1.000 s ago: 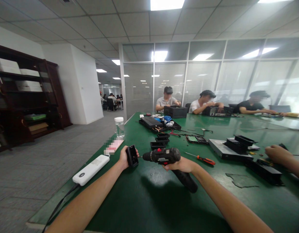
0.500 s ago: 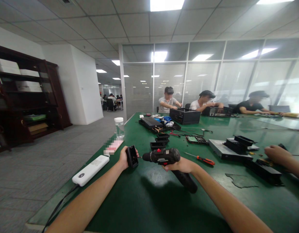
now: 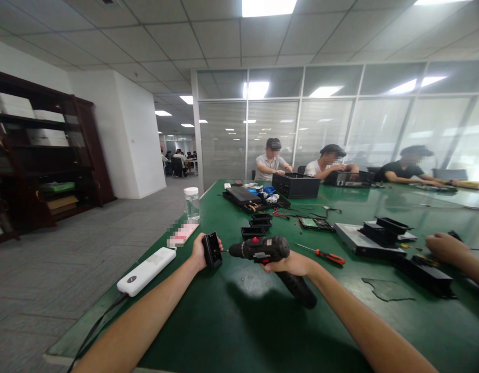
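Observation:
My left hand (image 3: pixel 199 252) grips a small black box-shaped part (image 3: pixel 212 249), held upright on its edge above the green table (image 3: pixel 231 331). My right hand (image 3: pixel 292 263) is wrapped round the handle of a black cordless drill with red buttons (image 3: pixel 263 249). The drill lies level and points left, with its bit tip touching the side of the black part.
A white power bank (image 3: pixel 146 271) with a cable lies at the table's left edge, near a clear jar (image 3: pixel 192 204). A red-handled screwdriver (image 3: pixel 325 254), black trays, circuit boards and cases lie beyond. Another person's hand (image 3: pixel 445 247) rests at right. Three people sit at the far end.
My hands, the part and the drill have stayed put. At the far end a person has set a black case further right on the table.

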### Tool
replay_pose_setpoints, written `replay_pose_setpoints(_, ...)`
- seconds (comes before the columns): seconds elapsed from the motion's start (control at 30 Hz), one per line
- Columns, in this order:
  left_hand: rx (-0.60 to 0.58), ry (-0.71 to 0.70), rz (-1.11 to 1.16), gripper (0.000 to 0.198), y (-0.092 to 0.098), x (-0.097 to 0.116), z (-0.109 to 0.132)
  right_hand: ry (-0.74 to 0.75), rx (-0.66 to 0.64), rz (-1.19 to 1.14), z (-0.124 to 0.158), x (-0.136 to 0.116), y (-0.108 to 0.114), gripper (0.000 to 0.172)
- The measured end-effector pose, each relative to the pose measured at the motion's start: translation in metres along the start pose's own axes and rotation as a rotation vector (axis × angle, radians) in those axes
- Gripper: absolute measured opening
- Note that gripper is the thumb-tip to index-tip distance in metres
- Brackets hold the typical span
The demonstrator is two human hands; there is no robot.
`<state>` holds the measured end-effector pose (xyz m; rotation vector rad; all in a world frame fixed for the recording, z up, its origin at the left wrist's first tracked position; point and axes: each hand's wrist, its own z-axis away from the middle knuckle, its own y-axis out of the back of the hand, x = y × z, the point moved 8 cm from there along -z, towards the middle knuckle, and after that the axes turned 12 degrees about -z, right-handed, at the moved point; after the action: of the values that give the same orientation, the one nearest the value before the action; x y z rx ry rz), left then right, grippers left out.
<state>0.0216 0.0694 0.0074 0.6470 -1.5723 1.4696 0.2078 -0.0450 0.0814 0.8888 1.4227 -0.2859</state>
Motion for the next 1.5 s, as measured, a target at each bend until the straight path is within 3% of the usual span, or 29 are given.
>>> replay_pose_setpoints(0.2,-0.056,-0.036,-0.037,0.035,-0.0026,0.002,-0.001,-0.042,-0.001,0.018,0.0002,0.0044,0.0011,0.021)
replay_pose_setpoints(0.5,-0.01,-0.008,-0.012,0.035,-0.0003,0.0003,-0.0003,-0.07,0.026,0.023,-0.0001,0.009,0.0041,0.024)
replay_pose_setpoints(0.97,-0.097,-0.079,-0.063,0.035,0.0005,0.0018,-0.0058,-0.048,0.004,0.001,0.0002,0.0025,0.0007,0.023)
replay_pose_setpoints(1.5,-0.105,-0.072,-0.071,0.037,0.0045,0.0002,-0.009,-0.085,0.042,0.001,0.0002,0.0096,0.0045,0.024)
